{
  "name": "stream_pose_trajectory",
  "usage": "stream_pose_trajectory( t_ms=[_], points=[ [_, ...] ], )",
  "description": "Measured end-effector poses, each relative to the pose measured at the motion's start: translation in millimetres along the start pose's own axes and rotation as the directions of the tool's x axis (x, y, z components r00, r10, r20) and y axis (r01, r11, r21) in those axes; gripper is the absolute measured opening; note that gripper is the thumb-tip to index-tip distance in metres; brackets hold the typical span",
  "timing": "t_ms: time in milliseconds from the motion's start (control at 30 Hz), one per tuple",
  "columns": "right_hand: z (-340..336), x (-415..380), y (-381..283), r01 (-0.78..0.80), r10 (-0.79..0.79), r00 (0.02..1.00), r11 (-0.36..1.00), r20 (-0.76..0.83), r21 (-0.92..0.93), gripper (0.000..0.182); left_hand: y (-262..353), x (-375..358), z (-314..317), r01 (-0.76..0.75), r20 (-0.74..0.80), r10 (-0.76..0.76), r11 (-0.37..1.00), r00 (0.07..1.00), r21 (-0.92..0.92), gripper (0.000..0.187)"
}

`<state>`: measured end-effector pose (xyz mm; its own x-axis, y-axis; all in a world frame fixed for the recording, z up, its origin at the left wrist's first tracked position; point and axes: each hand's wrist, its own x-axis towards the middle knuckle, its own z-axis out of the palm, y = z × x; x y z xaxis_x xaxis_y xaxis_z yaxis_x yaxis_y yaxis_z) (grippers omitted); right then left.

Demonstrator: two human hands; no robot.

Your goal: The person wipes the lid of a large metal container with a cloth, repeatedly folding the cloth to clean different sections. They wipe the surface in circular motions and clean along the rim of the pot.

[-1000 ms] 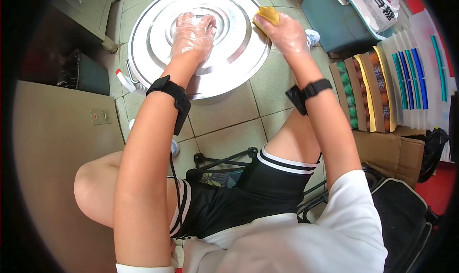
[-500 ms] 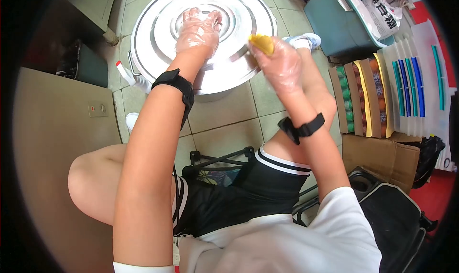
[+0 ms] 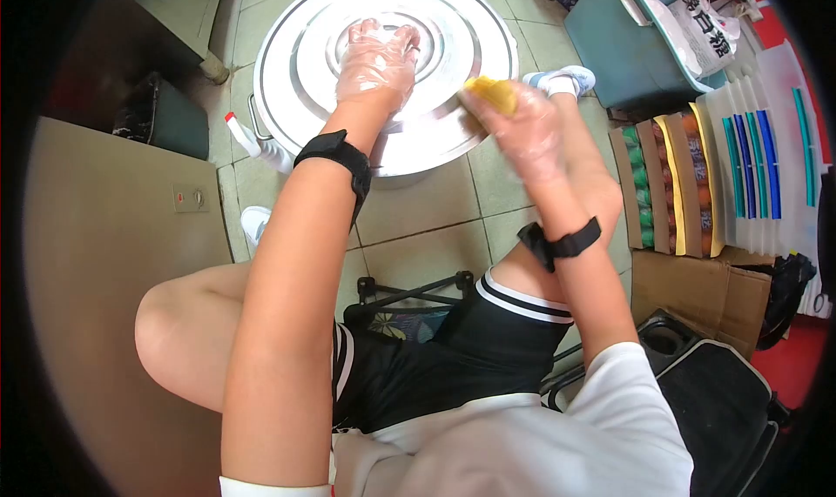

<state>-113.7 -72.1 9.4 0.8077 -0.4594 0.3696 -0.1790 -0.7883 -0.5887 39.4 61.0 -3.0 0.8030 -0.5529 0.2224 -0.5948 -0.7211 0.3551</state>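
A large round pot with a shiny metal lid (image 3: 300, 57) stands on the floor in front of me. My left hand (image 3: 376, 62), in a clear plastic glove, presses over the lid's centre, its fingers curled around the middle handle, which is mostly hidden. At the right edge of the lid, my right hand (image 3: 525, 136) wears the same kind of glove and pinches a yellow sponge-like pad (image 3: 496, 95). The pad overlaps the lid's rim in this view, and the hand is slightly blurred.
A spray bottle (image 3: 252, 142) with a red tip stands left of the pot. A cabinet (image 3: 122, 236) is at the left. On the right are a blue-grey bin (image 3: 610, 44), boxes of packed goods (image 3: 670, 184), a cardboard box (image 3: 697, 297) and a black bag (image 3: 714, 410).
The whole view has shifted slightly, so everything sits a little lower and further right. Both hands keep nearly the same places over the lid, the right one still holding the yellow pad.
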Motion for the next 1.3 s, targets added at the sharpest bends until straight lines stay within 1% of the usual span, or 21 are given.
stream_pose_trajectory(
  t_ms=[33,67,133,167,233,267,400,467,500,567,600,700,733,867,933,967,1033,1100,1200,1267,1300],
  points=[
    [-1,8,6,-0.114,0.114,0.993,0.993,0.002,-0.002,0.033,0,0,0,-0.001,-0.009,0.001,1.0,1.0,-0.01,0.021],
    [-4,18,11,-0.117,0.117,0.993,0.993,0.002,0.0,0.033,1,0,0,-0.001,-0.007,0.001,1.0,1.0,0.003,0.021],
    [-13,42,15,-0.268,0.271,0.962,0.96,0.035,-0.085,0.044,3,-1,-4,0.007,0.006,-0.007,1.0,1.0,0.008,0.021],
    [-9,52,23,-0.272,0.276,0.961,0.958,0.031,-0.087,0.044,5,-1,-5,0.016,0.017,-0.016,1.0,1.0,0.012,0.022],
    [-6,65,28,-0.184,0.186,0.983,0.972,-0.003,-0.148,0.05,3,0,-2,0.017,0.008,-0.018,1.0,1.0,0.01,0.021],
    [-5,66,30,-0.191,0.193,0.981,0.978,0.009,-0.084,0.049,3,1,-1,0.026,-0.004,-0.026,1.0,1.0,0.011,0.021],
    [2,61,35,-0.177,0.173,0.984,0.972,-0.042,-0.157,0.049,3,0,1,0.032,-0.034,-0.031,0.999,0.999,0.03,0.02],
    [3,48,32,-0.209,0.207,0.975,0.978,-0.085,-0.014,0.046,2,0,0,0.002,-0.005,-0.002,0.999,1.0,-0.038,0.022],
    [0,41,24,-0.207,0.205,0.975,0.978,-0.08,-0.01,0.046,2,0,0,0.007,-0.005,-0.008,0.999,1.0,-0.034,0.022],
    [-9,25,4,-0.285,0.285,0.958,0.956,-0.004,0.07,0.04,3,0,1,0.03,-0.008,-0.03,1.0,1.0,-0.008,0.02],
    [-8,16,2,-0.286,0.288,0.957,0.939,0.02,0.191,0.035,2,1,5,0.029,-0.025,-0.029,0.999,0.999,0.012,0.02],
    [-5,-7,3,-0.245,0.237,0.97,0.934,0.06,0.259,0.034,3,0,4,0.022,-0.044,-0.021,0.999,0.999,0.024,0.021],
    [0,-11,8,-0.21,0.198,0.978,0.918,0.07,0.336,0.033,3,0,4,0.022,-0.047,-0.021,1.0,0.999,0.022,0.021],
    [-11,-3,7,-0.221,0.205,0.974,0.95,0.093,0.218,0.033,5,0,-1,0.032,-0.006,-0.032,0.999,0.999,0.018,0.021],
    [-12,10,12,-0.319,0.316,0.948,0.927,0.045,0.196,0.035,6,-1,-2,0.029,0.017,-0.029,0.999,0.999,0.024,0.022],
    [-8,15,19,-0.32,0.318,0.947,0.927,0.046,0.192,0.035,6,-1,-1,0.03,-0.004,-0.03,0.999,1.0,0.032,0.022],
    [-2,21,20,-0.291,0.317,0.948,0.888,-0.014,0.355,0.036,6,-2,1,0.035,-0.024,-0.034,0.999,0.999,0.035,0.022],
    [-4,9,20,-0.332,0.348,0.937,0.901,-0.009,0.281,0.032,5,-2,1,0.014,-0.05,-0.012,0.999,0.999,0.048,0.023],
    [3,-7,25,-0.275,0.3,0.954,0.888,-0.01,0.369,0.03,1,1,0,0.021,0.041,-0.019,0.999,0.999,-0.045,0.024],
    [8,-17,26,-0.181,0.224,0.974,0.879,-0.046,0.441,0.032,0,1,3,0.008,-0.003,-0.008,0.999,1.0,-0.038,0.025],
    [5,-13,25,-0.186,0.226,0.973,0.878,-0.04,0.441,0.032,-1,0,4,-0.016,-0.043,0.015,1.0,0.999,-0.025,0.025]
  ],
)
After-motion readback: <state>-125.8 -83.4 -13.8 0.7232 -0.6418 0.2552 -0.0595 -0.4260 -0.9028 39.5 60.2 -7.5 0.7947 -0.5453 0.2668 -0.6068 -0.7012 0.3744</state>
